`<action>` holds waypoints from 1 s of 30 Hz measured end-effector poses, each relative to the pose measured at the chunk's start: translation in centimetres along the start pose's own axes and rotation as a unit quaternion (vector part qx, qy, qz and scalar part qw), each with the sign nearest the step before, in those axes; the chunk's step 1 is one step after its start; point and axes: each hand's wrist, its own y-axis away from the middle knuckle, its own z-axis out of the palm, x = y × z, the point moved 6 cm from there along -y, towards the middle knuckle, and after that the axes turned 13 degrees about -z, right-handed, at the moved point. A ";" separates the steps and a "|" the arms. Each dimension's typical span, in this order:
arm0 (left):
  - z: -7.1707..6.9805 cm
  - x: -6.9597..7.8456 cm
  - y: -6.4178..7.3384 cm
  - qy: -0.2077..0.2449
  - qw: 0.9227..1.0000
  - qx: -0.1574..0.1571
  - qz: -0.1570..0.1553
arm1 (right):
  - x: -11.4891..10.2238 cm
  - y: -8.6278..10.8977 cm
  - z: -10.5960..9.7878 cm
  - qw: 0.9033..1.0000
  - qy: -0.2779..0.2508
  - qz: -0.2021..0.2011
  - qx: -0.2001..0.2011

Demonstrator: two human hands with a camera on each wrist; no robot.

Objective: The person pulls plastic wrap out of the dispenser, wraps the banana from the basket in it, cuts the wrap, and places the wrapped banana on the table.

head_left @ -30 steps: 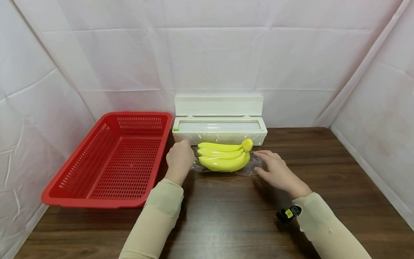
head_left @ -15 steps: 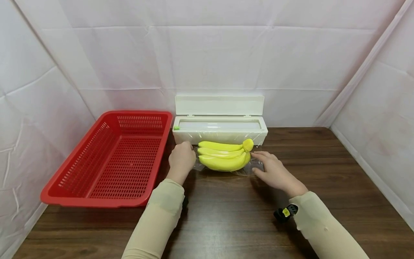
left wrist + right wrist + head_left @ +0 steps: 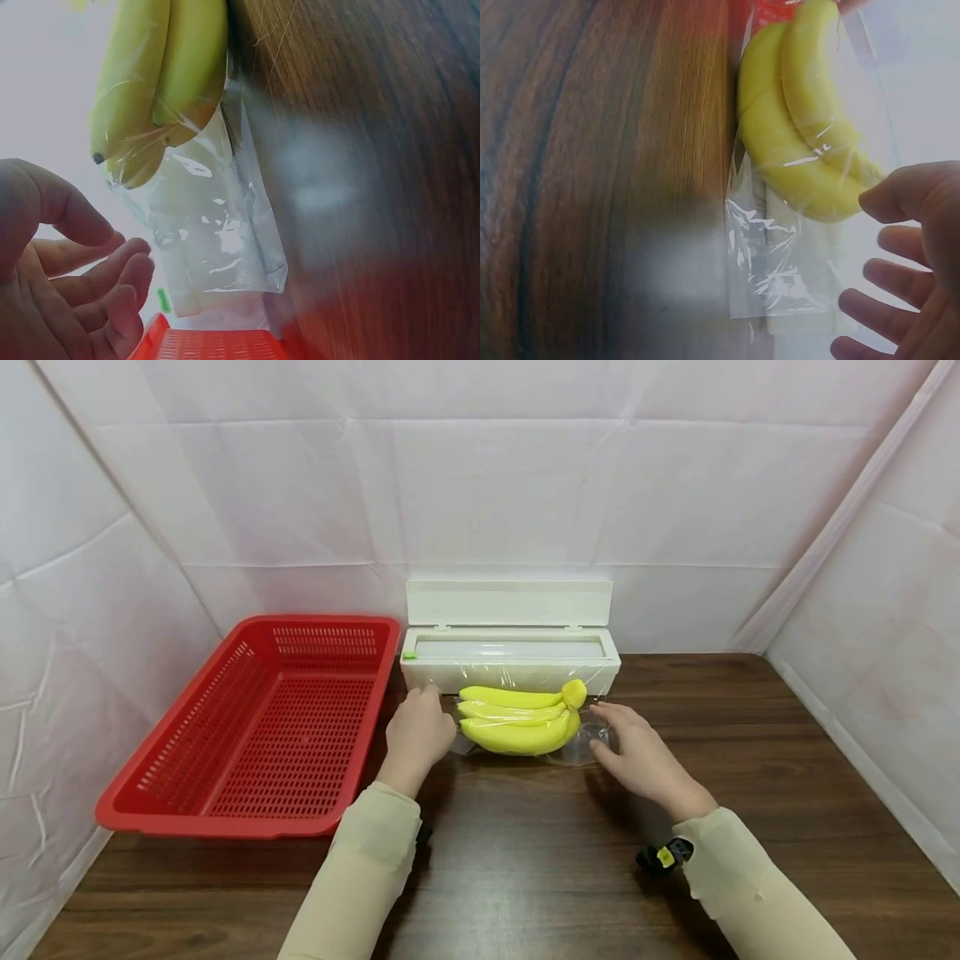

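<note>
A bunch of yellow bananas (image 3: 517,718) lies on the table under clear plastic wrap (image 3: 780,255). The wrap stretches to the front of a white dispenser box (image 3: 510,672). At the bananas' left end is my left hand (image 3: 420,727); the left wrist view shows its fingers (image 3: 112,292) loosely bent beside the wrap, with nothing visibly gripped. Past the stem end on the right, my right hand (image 3: 645,760) has its fingers apart at the wrap's edge. In the right wrist view, its thumb (image 3: 904,195) appears near the bananas; contact is unclear.
To the left stands a red slotted plastic basket (image 3: 300,743) with nothing in it. The dispenser's lid (image 3: 510,603) is raised against the white cloth backdrop (image 3: 495,493). Dark wooden table (image 3: 525,860) surface extends in front and to the right.
My right hand moved slightly left toward the bananas, then back right. My left hand shifted a little at the wrap's left edge. The bananas, basket and box stay about where they were.
</note>
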 end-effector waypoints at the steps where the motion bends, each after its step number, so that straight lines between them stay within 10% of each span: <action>1: -0.1 0.0 0.2 -0.004 1.000 0.004 0.004 | -0.2 0.0 -0.1 1.000 0.003 -0.005 0.006; 10: -1.0 0.7 1.8 -0.029 0.995 0.055 0.074 | -2.1 0.2 -0.8 0.997 0.050 -0.044 0.047; 30: -0.1 1.6 3.4 -0.058 0.983 0.034 0.170 | -4.1 0.2 -0.7 0.983 0.126 -0.100 0.084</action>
